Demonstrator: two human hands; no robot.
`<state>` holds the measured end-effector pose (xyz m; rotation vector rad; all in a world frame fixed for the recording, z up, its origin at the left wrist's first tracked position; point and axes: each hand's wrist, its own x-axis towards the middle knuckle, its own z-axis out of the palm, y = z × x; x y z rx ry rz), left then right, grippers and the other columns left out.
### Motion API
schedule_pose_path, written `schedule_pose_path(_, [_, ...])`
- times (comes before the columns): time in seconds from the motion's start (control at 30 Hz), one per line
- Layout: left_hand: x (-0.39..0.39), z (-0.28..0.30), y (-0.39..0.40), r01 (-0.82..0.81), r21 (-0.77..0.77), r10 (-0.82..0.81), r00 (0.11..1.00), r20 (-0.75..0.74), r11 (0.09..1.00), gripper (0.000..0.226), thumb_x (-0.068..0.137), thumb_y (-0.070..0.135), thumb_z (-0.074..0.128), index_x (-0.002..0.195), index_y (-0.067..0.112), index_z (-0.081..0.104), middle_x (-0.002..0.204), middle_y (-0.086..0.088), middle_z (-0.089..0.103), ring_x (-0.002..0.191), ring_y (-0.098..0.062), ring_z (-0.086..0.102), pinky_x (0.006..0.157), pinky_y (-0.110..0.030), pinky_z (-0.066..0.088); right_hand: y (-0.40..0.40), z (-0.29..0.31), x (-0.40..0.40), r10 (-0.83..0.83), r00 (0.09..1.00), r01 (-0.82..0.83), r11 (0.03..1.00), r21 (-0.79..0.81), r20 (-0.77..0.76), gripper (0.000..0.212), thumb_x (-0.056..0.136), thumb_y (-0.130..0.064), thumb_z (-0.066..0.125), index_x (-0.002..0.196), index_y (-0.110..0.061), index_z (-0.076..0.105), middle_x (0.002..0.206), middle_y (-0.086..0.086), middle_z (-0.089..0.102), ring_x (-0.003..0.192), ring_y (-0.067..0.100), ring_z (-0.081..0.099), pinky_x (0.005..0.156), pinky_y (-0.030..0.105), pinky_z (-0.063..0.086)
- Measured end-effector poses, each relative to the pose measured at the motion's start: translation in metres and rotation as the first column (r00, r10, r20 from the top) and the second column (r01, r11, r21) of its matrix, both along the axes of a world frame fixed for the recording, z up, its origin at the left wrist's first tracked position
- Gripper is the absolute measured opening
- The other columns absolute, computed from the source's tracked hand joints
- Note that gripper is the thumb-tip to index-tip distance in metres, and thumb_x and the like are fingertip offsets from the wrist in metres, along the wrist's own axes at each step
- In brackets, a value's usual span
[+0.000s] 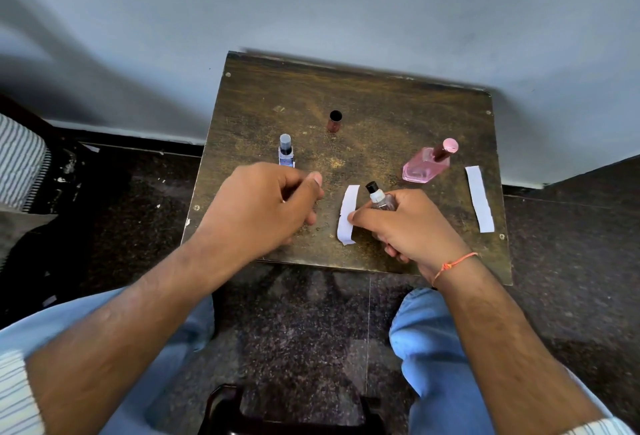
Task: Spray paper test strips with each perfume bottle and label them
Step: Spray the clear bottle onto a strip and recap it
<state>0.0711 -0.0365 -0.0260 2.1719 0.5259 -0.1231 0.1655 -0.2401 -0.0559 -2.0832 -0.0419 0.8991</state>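
Head view: my right hand [408, 226] grips clear perfume bottle [379, 197], nozzle pointing far-left. Test strip [347, 214] lies just left of it, long axis near-to-far, fingertip touching. My left hand [263, 206] curled; can't tell if holding anything.

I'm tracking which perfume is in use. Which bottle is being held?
The clear bottle with the black cap, gripped by the right hand. The blue bottle and pink bottle stand untouched.
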Motion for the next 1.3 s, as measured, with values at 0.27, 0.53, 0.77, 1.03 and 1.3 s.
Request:
schedule_pose_path(0.27, [-0.016, -0.017, -0.004, 0.37, 0.343, -0.409, 0.911, 0.045, 0.863, 0.049, 0.106, 0.056, 0.042, 0.146, 0.035, 0.059, 0.101, 0.019, 0.06, 0.094, -0.011, 0.059, 0.085, -0.042, 0.059, 0.008, -0.006, 0.004, 0.088, 0.986, -0.065, 0.986, -0.155, 0.144, 0.036, 0.074, -0.045, 0.077, 0.058, -0.021, 0.057, 0.047, -0.005, 0.047, 0.049, 0.023, 0.05, 0.058, 0.039, 0.041])
schedule_pose_path(0.53, [-0.018, -0.023, -0.012, 0.409, 0.493, -0.435, 0.898, -0.067, 0.768, 0.054, 0.104, 0.056, 0.027, 0.155, 0.05, 0.044, 0.122, 0.012, 0.041, 0.114, -0.018, 0.042, 0.095, -0.044, 0.046, 0.014, -0.005, 0.0, 0.016, 0.987, 0.002, 0.993, -0.118, 0.158, 0.038, 0.078, -0.043, 0.075, 0.056, -0.019, 0.056, 0.046, -0.001, 0.05, 0.041, 0.023, 0.05, 0.055, 0.041, 0.043])
schedule_pose_path(0.77, [-0.015, -0.031, -0.014, 0.41, 0.486, -0.405, 0.906, -0.123, 0.771, 0.054, 0.106, 0.058, 0.026, 0.158, 0.051, 0.039, 0.126, 0.013, 0.037, 0.114, -0.016, 0.038, 0.097, -0.042, 0.042, 0.021, -0.004, 0.001, -0.03, 0.982, 0.055, 0.99, -0.13, 0.184, 0.037, 0.082, -0.039, 0.078, 0.059, -0.019, 0.057, 0.049, -0.001, 0.058, 0.037, 0.021, 0.054, 0.053, 0.035, 0.043])
schedule_pose_path(1.03, [-0.012, -0.032, -0.017, 0.399, 0.48, -0.38, 0.914, -0.14, 0.781, 0.058, 0.105, 0.06, 0.02, 0.158, 0.049, 0.04, 0.124, 0.013, 0.037, 0.112, -0.017, 0.039, 0.099, -0.044, 0.044, 0.018, 0.006, 0.002, 0.056, 0.973, -0.004, 0.973, -0.23, 0.222, 0.037, 0.085, -0.045, 0.077, 0.073, -0.012, 0.065, 0.058, -0.005, 0.064, 0.053, 0.02, 0.063, 0.058, 0.037, 0.046])
schedule_pose_path(1.3, [-0.007, -0.032, -0.018, 0.411, 0.483, -0.39, 0.909, -0.148, 0.774, 0.051, 0.11, 0.057, 0.027, 0.158, 0.049, 0.038, 0.12, 0.011, 0.036, 0.111, -0.017, 0.038, 0.099, -0.043, 0.043, 0.008, 0.051, -0.004, 0.117, 0.986, -0.118, 0.993, -0.001, 0.122, 0.022, 0.102, -0.029, 0.063, 0.119, -0.029, 0.049, 0.089, 0.005, 0.063, 0.069, 0.016, 0.065, 0.052, 0.033, 0.06])
